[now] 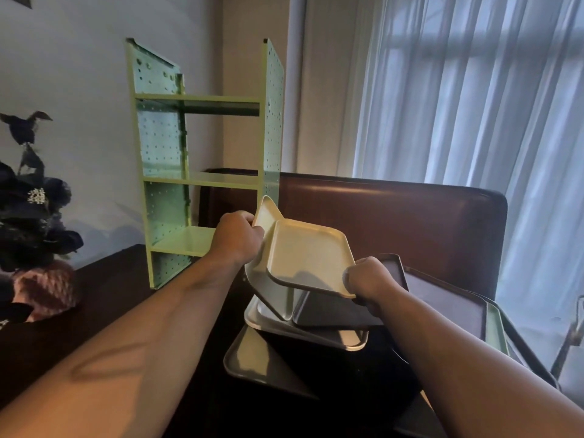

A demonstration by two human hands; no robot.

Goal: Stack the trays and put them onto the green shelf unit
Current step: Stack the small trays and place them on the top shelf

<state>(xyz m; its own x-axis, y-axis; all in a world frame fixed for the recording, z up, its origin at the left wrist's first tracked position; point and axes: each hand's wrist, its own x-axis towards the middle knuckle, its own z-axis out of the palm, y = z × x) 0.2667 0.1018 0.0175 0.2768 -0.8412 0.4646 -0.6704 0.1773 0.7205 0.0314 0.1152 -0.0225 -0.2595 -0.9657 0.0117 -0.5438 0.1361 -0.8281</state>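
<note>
Your left hand (237,236) curls round the far-left edge of a cream tray (308,256), your right hand (369,279) pinches its near-right corner; tray is lifted and tilted above the desk (104,298). A second cream tray (264,213) leans behind it, against your left fingers. Below them, grey trays (303,330) lie loosely piled mid-desk, a dark tray (252,358) nearest you. More trays (442,295) lie at the right edge. Green shelf unit (202,159) stands upright at the far edge, left of the hands. Dark flower arrangement (31,197) at far-left corner.
</note>
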